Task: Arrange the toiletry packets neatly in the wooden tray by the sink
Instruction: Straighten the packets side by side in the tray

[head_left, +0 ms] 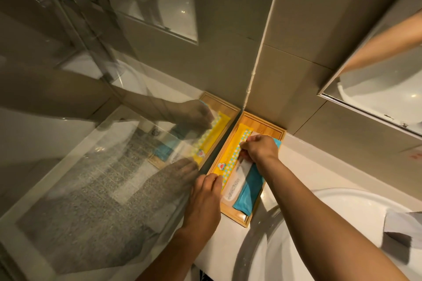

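Sink: the white basin (342, 223) is curving just beside the wooden tray's near right side.
Left hand: my left hand (203, 201) is resting at the tray's near left corner, fingers together and flat, fingertips pressing on the near end of the yellow packet (230, 155).
Wooden tray: the wooden tray (262, 121) is sitting on the pale counter, its far end tucked into the corner where the tiled wall meets a glass panel.
Packets: three long packets are lying side by side along the tray; yellow on the tray's left, a white packet (233, 189) in the middle, a teal packet (251, 189) on the right.
Right hand: my right hand (260, 148) is hovering over the tray's far half, fingers curled and pinching the far end of the white packet.
Risk: I am judging that pulling the white packet could drag the teal one askew, since they overlap; the teal near end is already reaching towards the tray's rim.
Writing: the yellow packet is showing a small cartoon badge; dark print on the white packet is too blurred to read.
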